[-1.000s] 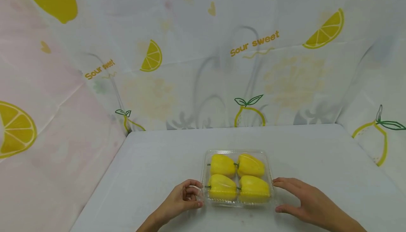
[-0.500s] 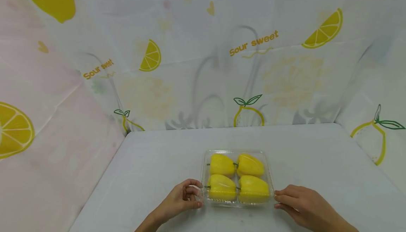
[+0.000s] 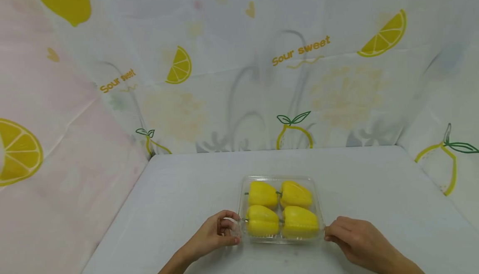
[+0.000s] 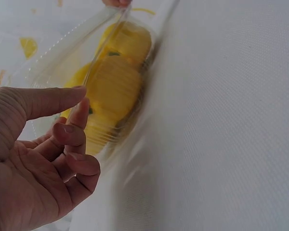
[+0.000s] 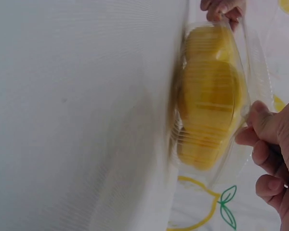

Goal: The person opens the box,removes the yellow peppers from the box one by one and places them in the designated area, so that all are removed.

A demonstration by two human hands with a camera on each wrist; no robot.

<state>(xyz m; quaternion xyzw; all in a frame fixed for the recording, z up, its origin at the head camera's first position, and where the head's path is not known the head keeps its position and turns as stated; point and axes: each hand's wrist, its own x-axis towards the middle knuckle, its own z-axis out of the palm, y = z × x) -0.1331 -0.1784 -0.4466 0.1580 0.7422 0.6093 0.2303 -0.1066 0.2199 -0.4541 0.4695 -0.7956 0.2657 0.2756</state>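
Note:
A clear plastic clamshell box stands on the table in the head view, with several yellow bell peppers inside, their green stems pointing left. My left hand is at its left side; in the left wrist view the thumb and index finger pinch the box's rim, with the other fingers curled below it. At the front right corner, my right hand pinches the rim. The right wrist view shows the right thumb and index finger meeting on that edge. The lid lies over the peppers.
The box rests on a white table, near its front edge. Behind and beside the table hangs a pale curtain printed with lemons and lettering.
My right hand, earlier spread beside the box, has closed its thumb and fingers on the rim at the front right corner. The left hand has stayed at the left side.

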